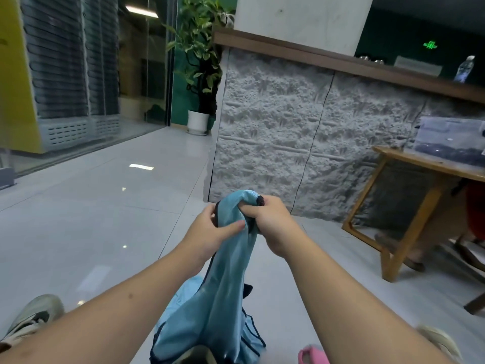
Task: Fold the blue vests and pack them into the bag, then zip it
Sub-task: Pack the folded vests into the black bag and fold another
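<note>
Fingers of the right hand (pixel 270 222) are clenching the bunched top of a blue vest (pixel 223 290), while the left hand (pixel 210 232) is pinching its dark-trimmed edge alongside; the vest is hanging down toward the tiled floor (pixel 91 219).

Even indoor light, moderately bright. I see a ceiling strip lamp (pixel 141 11) behind the glass partition (pixel 78 74), upper left. Its glare repeats as white patches on the glossy floor tiles (pixel 91 206), below the partition. Shadows soft and faint. Wide-angle bending is strong: the wooden counter ledge (pixel 341 61) slants and curves. Frame edges smear; the shoe (pixel 34 313) at bottom left is blurred.
</note>
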The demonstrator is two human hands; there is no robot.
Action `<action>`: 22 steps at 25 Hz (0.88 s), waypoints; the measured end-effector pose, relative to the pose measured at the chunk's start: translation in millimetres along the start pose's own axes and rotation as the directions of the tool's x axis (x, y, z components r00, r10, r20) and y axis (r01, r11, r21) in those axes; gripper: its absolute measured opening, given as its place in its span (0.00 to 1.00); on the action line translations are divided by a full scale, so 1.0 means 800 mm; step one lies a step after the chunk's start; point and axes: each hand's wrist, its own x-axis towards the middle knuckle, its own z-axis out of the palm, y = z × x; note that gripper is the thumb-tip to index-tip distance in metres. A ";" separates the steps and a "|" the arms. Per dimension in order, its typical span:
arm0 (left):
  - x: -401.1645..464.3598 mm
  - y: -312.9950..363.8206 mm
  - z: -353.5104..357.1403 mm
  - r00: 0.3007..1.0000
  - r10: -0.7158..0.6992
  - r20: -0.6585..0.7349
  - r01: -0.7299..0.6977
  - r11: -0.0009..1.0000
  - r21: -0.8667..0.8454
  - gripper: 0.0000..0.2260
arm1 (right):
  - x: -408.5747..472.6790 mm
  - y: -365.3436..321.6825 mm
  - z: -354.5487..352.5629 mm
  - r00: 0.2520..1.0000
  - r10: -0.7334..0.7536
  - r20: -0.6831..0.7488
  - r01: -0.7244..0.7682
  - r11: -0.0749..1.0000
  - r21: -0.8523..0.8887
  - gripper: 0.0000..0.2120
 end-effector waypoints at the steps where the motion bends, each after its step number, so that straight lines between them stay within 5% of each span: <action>1: 0.002 0.005 0.000 0.999 0.011 -0.035 -0.012 0.999 -0.043 0.23 | 0.000 0.002 -0.001 1.000 0.009 0.004 -0.009 1.000 0.029 0.08; 7: -0.001 0.018 -0.005 0.998 -0.037 0.048 0.047 0.970 -0.239 0.13 | -0.011 0.021 -0.003 0.995 0.034 0.089 -0.040 0.997 0.070 0.11; 13: -0.001 0.039 0.009 0.993 0.054 0.103 -0.026 0.967 -0.253 0.11 | -0.023 0.034 -0.008 0.966 -0.052 0.254 -0.055 0.916 0.396 0.25; 22: 0.008 0.016 -0.008 0.993 0.028 0.116 0.004 0.962 -0.272 0.12 | -0.013 0.026 -0.007 0.998 -0.053 -0.029 0.058 0.969 0.241 0.07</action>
